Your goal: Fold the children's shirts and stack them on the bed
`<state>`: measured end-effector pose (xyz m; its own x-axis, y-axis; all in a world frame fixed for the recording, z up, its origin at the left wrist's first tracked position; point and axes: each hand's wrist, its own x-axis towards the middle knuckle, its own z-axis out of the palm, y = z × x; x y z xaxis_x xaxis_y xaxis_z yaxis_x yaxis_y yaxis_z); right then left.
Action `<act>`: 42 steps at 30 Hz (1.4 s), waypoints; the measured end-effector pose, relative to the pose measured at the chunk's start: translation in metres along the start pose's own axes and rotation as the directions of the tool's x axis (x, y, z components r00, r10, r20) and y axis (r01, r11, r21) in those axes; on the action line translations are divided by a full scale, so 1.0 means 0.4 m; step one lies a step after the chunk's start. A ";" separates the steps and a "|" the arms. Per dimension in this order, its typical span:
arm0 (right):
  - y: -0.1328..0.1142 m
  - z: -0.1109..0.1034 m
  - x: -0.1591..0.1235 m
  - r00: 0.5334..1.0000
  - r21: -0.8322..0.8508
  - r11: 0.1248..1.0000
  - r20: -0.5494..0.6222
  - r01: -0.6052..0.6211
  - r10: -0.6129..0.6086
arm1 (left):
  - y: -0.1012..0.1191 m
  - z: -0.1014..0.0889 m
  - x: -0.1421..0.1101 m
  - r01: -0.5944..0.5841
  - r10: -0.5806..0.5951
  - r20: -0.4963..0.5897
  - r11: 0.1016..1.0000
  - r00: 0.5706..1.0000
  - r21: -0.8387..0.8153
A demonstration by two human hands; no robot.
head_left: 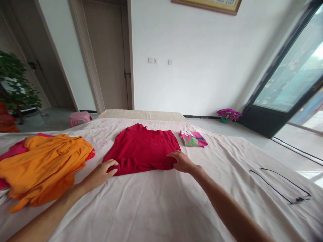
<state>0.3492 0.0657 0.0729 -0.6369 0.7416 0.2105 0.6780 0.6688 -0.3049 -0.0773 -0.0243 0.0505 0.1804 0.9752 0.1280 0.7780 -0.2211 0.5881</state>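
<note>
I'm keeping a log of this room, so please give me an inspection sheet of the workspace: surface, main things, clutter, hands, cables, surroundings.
Surface: pale cloth cover, wrinkled, with faint floral print.
Main things: red garment, spread out, near edge rumpled.
Clutter: orange cloth heaped at left with pink and red pieces; folded pink cloth beyond the right hand; dark-framed glasses at far right.
Hands: left at the garment's near left corner, right at its right edge; firmness of grip unclear.
Cables: nothing seen.
Surroundings: pink stool, purple flowers, leafy plant.
</note>
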 end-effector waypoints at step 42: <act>0.149 0.103 0.233 0.852 -0.381 0.773 -0.083 -0.507 0.517 | -0.128 0.048 0.378 0.316 -0.152 -0.317 0.758 0.936 0.570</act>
<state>0.3151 0.1724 0.0360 -0.1612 0.9819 0.0992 0.9869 0.1608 0.0113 -0.0782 0.1345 0.0245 -0.1404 0.9485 0.2839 0.9901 0.1372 0.0312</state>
